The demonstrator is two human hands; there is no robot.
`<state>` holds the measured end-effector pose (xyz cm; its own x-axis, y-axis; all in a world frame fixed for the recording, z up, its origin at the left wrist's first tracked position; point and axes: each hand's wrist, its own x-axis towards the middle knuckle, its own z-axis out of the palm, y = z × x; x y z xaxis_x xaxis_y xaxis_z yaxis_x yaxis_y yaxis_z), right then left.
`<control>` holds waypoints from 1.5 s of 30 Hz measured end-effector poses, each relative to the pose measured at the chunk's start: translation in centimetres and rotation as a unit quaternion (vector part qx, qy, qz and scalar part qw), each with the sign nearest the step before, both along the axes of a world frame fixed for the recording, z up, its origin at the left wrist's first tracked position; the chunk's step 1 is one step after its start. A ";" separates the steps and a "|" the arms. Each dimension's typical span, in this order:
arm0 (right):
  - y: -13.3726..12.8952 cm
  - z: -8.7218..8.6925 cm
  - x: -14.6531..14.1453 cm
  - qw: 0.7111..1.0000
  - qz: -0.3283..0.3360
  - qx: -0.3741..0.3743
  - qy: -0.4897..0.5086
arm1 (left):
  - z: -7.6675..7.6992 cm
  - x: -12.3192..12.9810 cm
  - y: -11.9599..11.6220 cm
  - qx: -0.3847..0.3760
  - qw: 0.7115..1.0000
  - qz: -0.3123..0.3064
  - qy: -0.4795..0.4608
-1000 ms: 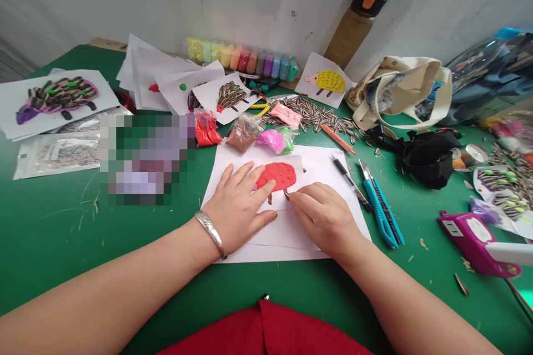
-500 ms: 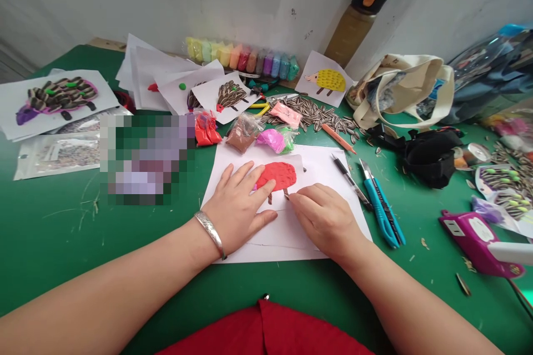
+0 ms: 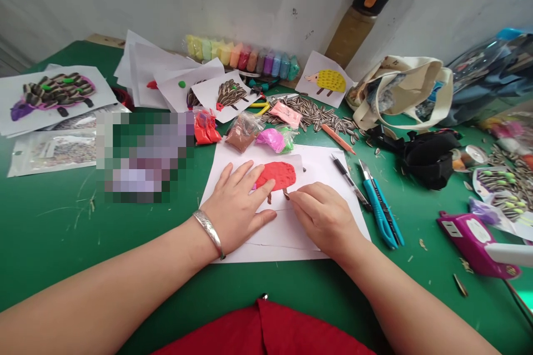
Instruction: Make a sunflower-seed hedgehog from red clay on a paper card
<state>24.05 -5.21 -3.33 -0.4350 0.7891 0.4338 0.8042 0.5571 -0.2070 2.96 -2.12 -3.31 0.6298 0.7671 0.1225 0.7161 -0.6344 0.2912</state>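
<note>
A red clay body point(image 3: 278, 175) sits on a white sheet point(image 3: 258, 249), with two short brown legs below it. My left hand point(image 3: 237, 205) lies flat with its fingers spread over the paper and the left part of the red clay. Beneath the fingers a bit of purple shows. To the right, my right hand point(image 3: 322, 213) has its fingers curled and pinched at the foot of the right brown leg point(image 3: 286, 194). Whether anything else is between those fingertips is hidden.
Bags of red point(image 3: 206, 126), brown point(image 3: 243, 132) and pink clay point(image 3: 271, 140) lie behind the paper, before sunflower seeds point(image 3: 312, 113). A pen point(image 3: 351, 182) and blue cutter point(image 3: 381, 208) lie right. Further right are a black pouch point(image 3: 433, 158) and purple device point(image 3: 477, 244).
Both hands keep almost the same pose and place. The whole view has shifted very slightly.
</note>
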 end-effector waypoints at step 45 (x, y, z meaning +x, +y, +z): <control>0.2 -0.3 -0.3 0.993 -0.050 -0.066 0.084 | 0.0 0.0 0.1 0.006 0.999 -0.005 0.032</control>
